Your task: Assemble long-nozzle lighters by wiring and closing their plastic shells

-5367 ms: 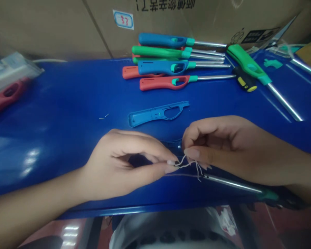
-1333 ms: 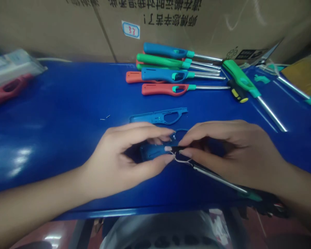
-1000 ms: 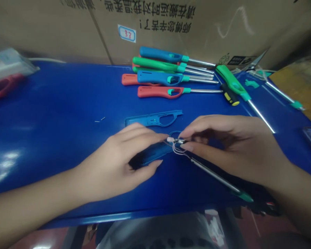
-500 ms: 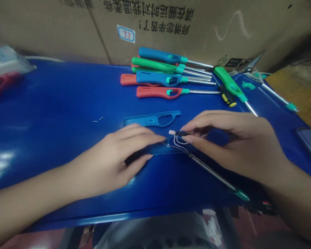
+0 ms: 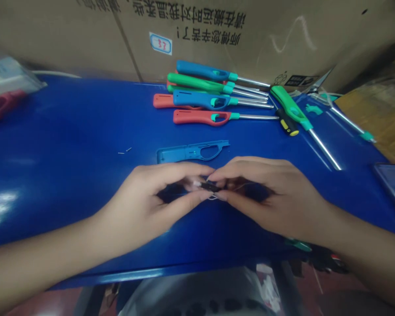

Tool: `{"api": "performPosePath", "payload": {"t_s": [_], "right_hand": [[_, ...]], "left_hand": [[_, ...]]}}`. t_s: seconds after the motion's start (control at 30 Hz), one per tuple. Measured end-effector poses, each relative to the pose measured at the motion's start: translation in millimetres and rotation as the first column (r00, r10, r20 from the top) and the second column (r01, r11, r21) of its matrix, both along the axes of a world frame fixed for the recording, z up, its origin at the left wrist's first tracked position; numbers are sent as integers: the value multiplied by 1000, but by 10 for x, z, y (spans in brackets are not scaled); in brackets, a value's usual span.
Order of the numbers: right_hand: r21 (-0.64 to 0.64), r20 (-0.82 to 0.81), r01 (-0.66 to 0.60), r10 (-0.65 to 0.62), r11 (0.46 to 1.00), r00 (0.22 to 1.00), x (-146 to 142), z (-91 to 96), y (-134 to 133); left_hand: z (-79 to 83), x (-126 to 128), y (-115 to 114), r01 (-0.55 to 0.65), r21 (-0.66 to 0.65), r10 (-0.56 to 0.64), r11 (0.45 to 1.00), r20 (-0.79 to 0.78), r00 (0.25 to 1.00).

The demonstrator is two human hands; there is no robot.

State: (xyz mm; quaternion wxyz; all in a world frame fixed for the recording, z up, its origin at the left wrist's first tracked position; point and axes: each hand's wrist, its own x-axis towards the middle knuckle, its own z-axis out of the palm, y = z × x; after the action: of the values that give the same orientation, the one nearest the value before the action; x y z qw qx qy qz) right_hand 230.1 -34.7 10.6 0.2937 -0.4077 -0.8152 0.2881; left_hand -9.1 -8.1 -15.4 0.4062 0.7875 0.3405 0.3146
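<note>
Working over glossy blue tabletop [image 5: 75, 127], backed by brown cardboard box [image 5: 69, 35]. Holding left hand [image 5: 161, 204] and right hand [image 5: 266, 195] close together, just nearer than hollow blue plastic handle half [image 5: 191, 152]. Pinching small black white-tipped part [image 5: 210, 187] between them with both grips closed. Can see thin white wire [image 5: 213, 198] looped beneath and, off left, two tiny metal pins [image 5: 128, 149].

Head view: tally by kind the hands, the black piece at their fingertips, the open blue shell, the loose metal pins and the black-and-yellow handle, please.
Left hand and right hand: 2
Black piece: 1
Open blue shell: 1
Metal pins: 2
Black-and-yellow handle: 1
Total: 7
</note>
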Motion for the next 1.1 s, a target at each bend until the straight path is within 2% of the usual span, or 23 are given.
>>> {"api": "performPosePath", "payload": {"t_s": [0.07, 0.2, 0.27, 0.3, 0.37, 0.47, 0.6, 0.73, 0.87, 1.1], "right_hand": [[-13, -6, -3, 2, 1000, 1000, 15, -21, 2], [21, 23, 238, -239, 971, 971, 174, 2, 33], [34, 144, 290, -292, 956, 946, 264, 33, 30], [16, 253, 269, -264, 963, 931, 295, 46, 19], [-54, 435, 171, -131, 984, 891, 320, 61, -16], [-152, 526, 61, 29, 987, 850, 285, 55, -64], [-167, 488, 67, 23, 984, 873, 246, 53, -55], [-86, 383, 94, -55, 992, 922, 281, 81, -4], [-52, 300, 90, -71, 995, 951, 288, 91, 31], [-26, 262, 56, -47, 998, 964, 221, 39, 55]], "left_hand": [[5, 16, 11, -27, -93, 32, 995, 49, 998], [80, -12, 75, -63, -252, 98, 966, 127, 987], [125, -33, 103, -58, -303, 104, 951, 140, 985], [144, -39, 114, -53, -325, 106, 944, 150, 983], [171, -40, 130, -41, -368, 111, 929, 173, 979], [202, -24, 144, -57, -455, 150, 889, 169, 974], [235, -26, 157, -48, -558, 148, 828, 136, 980], [212, -91, 155, 56, -598, 66, 800, 180, 981], [188, -136, 134, 148, -638, 3, 756, 230, 973], [279, -15, 121, 17, -635, 23, 772, 55, 998]]}}
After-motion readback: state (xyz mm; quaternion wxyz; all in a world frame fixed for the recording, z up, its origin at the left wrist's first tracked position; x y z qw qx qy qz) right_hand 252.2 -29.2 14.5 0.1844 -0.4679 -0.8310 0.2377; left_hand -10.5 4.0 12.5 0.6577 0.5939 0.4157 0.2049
